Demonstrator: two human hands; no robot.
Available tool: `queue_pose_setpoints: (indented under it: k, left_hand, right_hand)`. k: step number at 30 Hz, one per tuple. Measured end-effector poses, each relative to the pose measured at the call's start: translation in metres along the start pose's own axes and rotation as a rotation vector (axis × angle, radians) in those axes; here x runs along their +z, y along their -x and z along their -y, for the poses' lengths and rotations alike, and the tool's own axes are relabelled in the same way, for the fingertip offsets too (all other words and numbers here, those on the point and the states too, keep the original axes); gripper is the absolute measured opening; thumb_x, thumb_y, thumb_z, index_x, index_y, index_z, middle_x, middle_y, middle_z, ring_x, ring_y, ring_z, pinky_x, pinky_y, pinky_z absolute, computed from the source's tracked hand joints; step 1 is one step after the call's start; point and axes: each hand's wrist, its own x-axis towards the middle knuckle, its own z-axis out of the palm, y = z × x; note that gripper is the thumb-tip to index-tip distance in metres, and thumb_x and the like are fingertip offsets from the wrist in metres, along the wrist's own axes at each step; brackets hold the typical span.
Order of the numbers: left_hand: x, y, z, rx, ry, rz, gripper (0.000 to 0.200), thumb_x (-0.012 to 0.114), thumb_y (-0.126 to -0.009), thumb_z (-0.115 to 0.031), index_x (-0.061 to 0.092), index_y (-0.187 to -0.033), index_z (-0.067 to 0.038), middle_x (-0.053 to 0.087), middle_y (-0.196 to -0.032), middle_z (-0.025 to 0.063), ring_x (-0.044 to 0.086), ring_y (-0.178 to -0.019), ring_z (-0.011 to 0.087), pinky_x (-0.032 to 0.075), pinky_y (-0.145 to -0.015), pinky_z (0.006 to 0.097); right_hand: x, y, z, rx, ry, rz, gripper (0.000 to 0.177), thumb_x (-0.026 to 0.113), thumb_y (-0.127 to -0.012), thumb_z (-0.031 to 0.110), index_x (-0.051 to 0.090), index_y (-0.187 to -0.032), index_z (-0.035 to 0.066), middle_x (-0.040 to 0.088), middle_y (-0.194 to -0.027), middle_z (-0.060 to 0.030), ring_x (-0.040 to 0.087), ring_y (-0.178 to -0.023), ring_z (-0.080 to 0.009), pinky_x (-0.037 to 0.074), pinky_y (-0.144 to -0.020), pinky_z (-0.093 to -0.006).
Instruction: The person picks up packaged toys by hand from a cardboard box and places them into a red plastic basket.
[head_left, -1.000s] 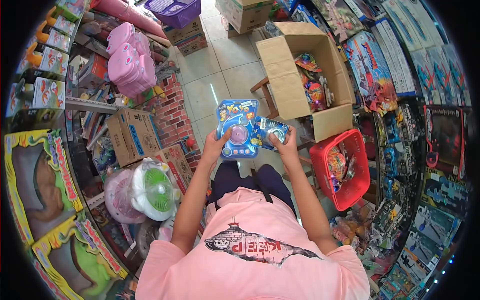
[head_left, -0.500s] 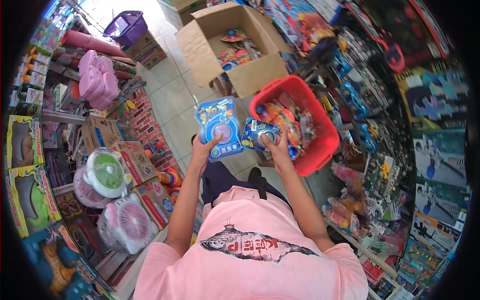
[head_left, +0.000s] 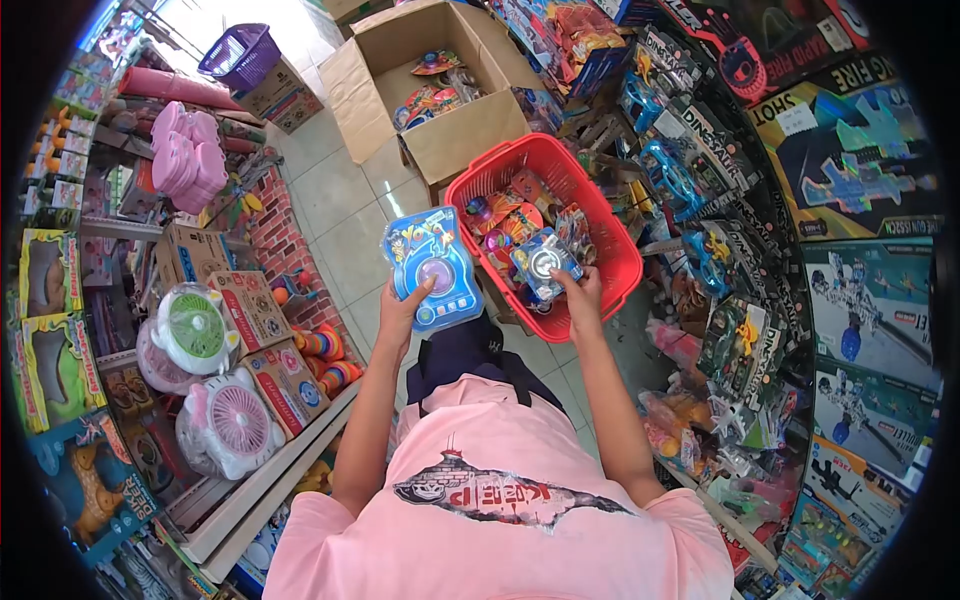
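My left hand point(head_left: 402, 315) grips a blue blister-packed yo-yo point(head_left: 428, 243) by its lower left edge, thumb across the front. The card reads "YOYO" and a purple disc shows through the plastic. In my right hand point(head_left: 585, 298) is a smaller dark blue toy pack point(head_left: 541, 254) with a round silver piece, the thumb pressing on its face. That pack is over the opening of a red plastic basket point(head_left: 612, 225), overlapping the colourful packaged toys point(head_left: 522, 220) inside.
Beyond the basket stands an open cardboard box point(head_left: 470, 150) with more toys. Shelves line both sides, with wrapped fans point(head_left: 235, 425) at left and boxed toy guns point(head_left: 865, 310) at right. A purple basket point(head_left: 240, 55) sits on a carton over the tiled floor point(head_left: 345, 220).
My right hand and the small pack have moved from beside the yo-yo to over the red basket. The basket appears further left and the view has shifted. The yo-yo stays in my left hand.
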Motion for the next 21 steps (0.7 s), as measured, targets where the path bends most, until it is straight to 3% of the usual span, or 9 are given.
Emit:
queue_pose_setpoints:
  k: [4, 7, 12, 14, 16, 18, 21]
  left_hand:
    - [0.007, -0.025, 0.001, 0.0, -0.008, -0.011, 0.05, 0.076, -0.085, -0.013, 0.052, -0.126, 0.0, 0.065, -0.114, 0.0111, 0.066, -0.1, 0.0174, 0.054, -0.088, 0.0322]
    - [0.013, -0.043, -0.001, -0.013, -0.009, -0.003, 0.05, 0.076, -0.085, -0.015, 0.052, -0.126, 0.0, 0.065, -0.115, 0.0108, 0.065, -0.102, 0.0169, 0.053, -0.09, 0.0323]
    - [0.024, -0.059, -0.002, -0.016, -0.007, -0.006, 0.051, 0.076, -0.085, -0.016, 0.051, -0.127, 0.0, 0.065, -0.115, 0.0109, 0.065, -0.101, 0.0171, 0.053, -0.089, 0.0324]
    - [0.025, -0.059, 0.002, -0.026, -0.033, -0.028, 0.052, 0.077, -0.085, -0.016, 0.051, -0.127, 0.0, 0.065, -0.115, 0.011, 0.066, -0.1, 0.0172, 0.054, -0.088, 0.0323]
    - [0.027, -0.057, 0.007, -0.039, -0.028, -0.044, 0.052, 0.077, -0.085, -0.016, 0.051, -0.127, 0.0, 0.065, -0.115, 0.0111, 0.066, -0.1, 0.0171, 0.054, -0.088, 0.0323]
    - [0.031, -0.053, 0.014, -0.042, -0.021, -0.066, 0.052, 0.077, -0.085, -0.016, 0.051, -0.127, 0.0, 0.066, -0.114, 0.0113, 0.066, -0.099, 0.0171, 0.054, -0.087, 0.0322]
    - [0.041, -0.041, 0.027, -0.038, -0.018, -0.115, 0.052, 0.077, -0.084, -0.017, 0.052, -0.126, 0.001, 0.066, -0.114, 0.0117, 0.066, -0.099, 0.0171, 0.054, -0.087, 0.032]
  right_hand:
    - [-0.012, -0.035, 0.012, -0.036, 0.199, -0.022, 0.056, 0.08, -0.075, 0.011, 0.045, -0.118, 0.0, 0.062, -0.103, -0.0097, 0.063, -0.088, -0.016, 0.052, -0.075, -0.03]
    - [-0.036, -0.069, 0.019, -0.098, 0.413, 0.225, 0.054, 0.081, -0.072, 0.01, 0.058, -0.119, -0.001, 0.065, -0.105, -0.0098, 0.063, -0.087, -0.0147, 0.052, -0.073, -0.0297]
    - [-0.061, -0.101, 0.043, -0.137, 0.684, 0.422, 0.058, 0.084, -0.064, 0.013, 0.061, -0.115, -0.001, 0.067, -0.099, -0.0098, 0.064, -0.091, -0.0194, 0.05, -0.082, -0.0333]
    - [-0.057, -0.097, 0.076, -0.296, 0.98, 0.68, 0.052, 0.081, -0.063, 0.004, 0.062, -0.112, -0.002, 0.067, -0.1, -0.0089, 0.065, -0.09, -0.0197, 0.05, -0.082, -0.0334]
    - [-0.059, -0.107, 0.083, -0.249, 1.038, 0.719, 0.055, 0.081, -0.059, 0.006, 0.063, -0.111, 0.0, 0.067, -0.1, -0.0109, 0.065, -0.092, -0.0222, 0.049, -0.085, -0.0353]
    - [-0.061, -0.121, 0.085, -0.109, 1.249, 0.92, 0.058, 0.082, -0.06, 0.009, 0.063, -0.115, 0.002, 0.068, -0.104, -0.0144, 0.066, -0.098, -0.0268, 0.048, -0.089, -0.0376]
    - [-0.059, -0.128, 0.075, -0.185, 1.446, 1.056, 0.061, 0.084, -0.06, 0.011, 0.063, -0.118, 0.005, 0.067, -0.108, -0.0177, 0.064, -0.103, -0.0333, 0.049, -0.091, -0.041]
